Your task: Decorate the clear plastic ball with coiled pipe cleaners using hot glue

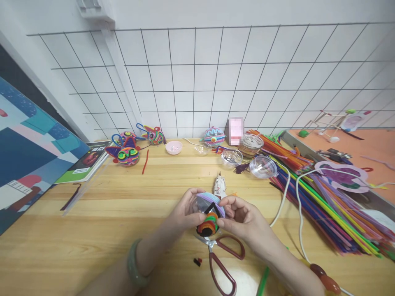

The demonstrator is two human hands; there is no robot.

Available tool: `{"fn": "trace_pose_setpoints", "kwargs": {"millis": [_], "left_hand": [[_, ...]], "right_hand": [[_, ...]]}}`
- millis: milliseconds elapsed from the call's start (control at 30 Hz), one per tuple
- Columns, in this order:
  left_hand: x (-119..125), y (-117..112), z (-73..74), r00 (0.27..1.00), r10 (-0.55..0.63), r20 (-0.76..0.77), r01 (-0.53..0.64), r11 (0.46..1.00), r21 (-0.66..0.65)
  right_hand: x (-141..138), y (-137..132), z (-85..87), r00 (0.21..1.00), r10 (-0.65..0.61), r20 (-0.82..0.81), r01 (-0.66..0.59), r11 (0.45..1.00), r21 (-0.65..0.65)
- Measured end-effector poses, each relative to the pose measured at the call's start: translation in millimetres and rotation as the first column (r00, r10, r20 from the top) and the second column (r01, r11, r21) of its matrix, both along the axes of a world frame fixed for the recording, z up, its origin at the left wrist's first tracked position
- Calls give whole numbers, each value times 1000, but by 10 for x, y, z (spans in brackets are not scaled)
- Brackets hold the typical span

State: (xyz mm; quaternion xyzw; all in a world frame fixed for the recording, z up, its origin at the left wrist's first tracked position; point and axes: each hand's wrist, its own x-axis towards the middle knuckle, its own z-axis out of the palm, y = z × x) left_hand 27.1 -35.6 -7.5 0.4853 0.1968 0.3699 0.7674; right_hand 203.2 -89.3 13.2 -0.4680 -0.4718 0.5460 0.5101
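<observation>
Between both hands is a clear plastic ball (pixel 200 201) partly covered with fuzzy pipe cleaners, pale blue and purple at the top, and a coiled orange, green and black piece (pixel 208 224) at the front. My left hand (pixel 187 209) is closed round its left side, thumb on the front. My right hand (pixel 240 216) pinches at its right edge, thumb beside the coiled piece and other fingers curled. A bent black strip (pixel 212 206) stands out between the thumbs. Scissors (pixel 212 257) with dark red handles lie just below, blades partly hidden by the ball. Behind it rests a white glue gun (pixel 219 185).
Decorated balls (pixel 128 155) stand at the back left. Clear plastic half shells (pixel 263 166) and a pink dish (pixel 174 147) lie near the tiled wall. Bundled pipe cleaners (pixel 324 209) and a white cord (pixel 298 205) cover the right side. Small black and red scraps (pixel 197 262) lie in front.
</observation>
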Motion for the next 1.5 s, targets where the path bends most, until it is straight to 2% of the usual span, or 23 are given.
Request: {"fn": "trace_pose_setpoints", "kwargs": {"millis": [167,267,333,400,467,567,733,1067,1133,1200,1267,1333,1500], "left_hand": [[-3,-7,5,1000,4,-3,-4,1000,-18],[3,-1,0,999,31,-4,-32,999,-43],[4,2,4,999,39,-2,-39,998,-52],[1,1,22,999,41,-11,-41,998,-50],[-5,-3,49,999,44,-28,-45,998,-42],[-6,-6,83,998,52,-47,-53,998,-32],[-7,6,70,996,65,-67,-66,998,-10],[-25,-62,134,958,201,-206,-153,962,228],[-37,-48,128,956,208,-209,-158,960,230],[-58,3,109,959,218,-183,-182,964,194],[-84,78,87,951,266,-160,-246,960,135],[-107,152,76,941,308,-140,-302,951,62],[-135,221,113,942,312,-124,-327,936,-128]], "right_hand": [[-3,0,-19,1000,-8,24,7,1000,30],[4,-32,-21,987,-41,154,19,989,144],[13,-60,-13,953,-68,296,-28,950,311],[25,-81,-3,904,-80,420,-137,877,461],[39,-89,0,863,-66,501,-240,819,521],[59,-84,-10,831,-60,553,-290,801,524],[74,-91,-15,822,-77,564,-283,805,522],[14,-92,14,859,-200,471,-134,800,585],[50,-83,22,861,-217,460,-100,814,572],[155,-37,16,852,-268,450,-10,851,526],[328,59,-21,801,-374,468,144,879,455],[540,190,-92,684,-423,594,244,900,360],[918,422,-268,527,-374,763,254,926,279]]}}
